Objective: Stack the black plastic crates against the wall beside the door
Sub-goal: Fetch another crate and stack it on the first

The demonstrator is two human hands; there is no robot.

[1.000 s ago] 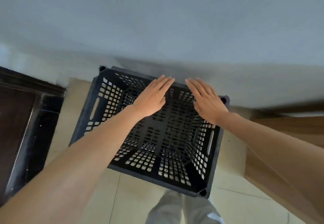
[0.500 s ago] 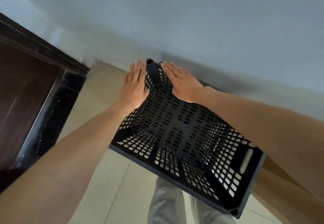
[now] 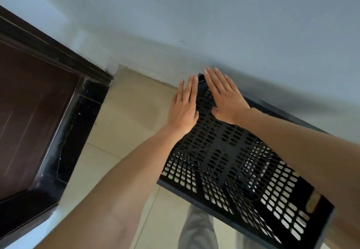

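The black crate [image 3: 233,161] stands open side up with its far edge against the pale wall [image 3: 214,15], to the right of the dark door [image 3: 29,112]. Whether other crates lie beneath it cannot be told. The 2 hands meet at its far left corner. The left hand [image 3: 183,108] lies flat along the left edge, fingers straight and close together. The right hand [image 3: 226,98] lies flat over the corner rim, fingers straight and slightly spread. Neither grips anything. Below are a tiled floor [image 3: 126,122] and a grey trouser leg [image 3: 196,229].

black slotted crate [image 3: 229,151] against wall
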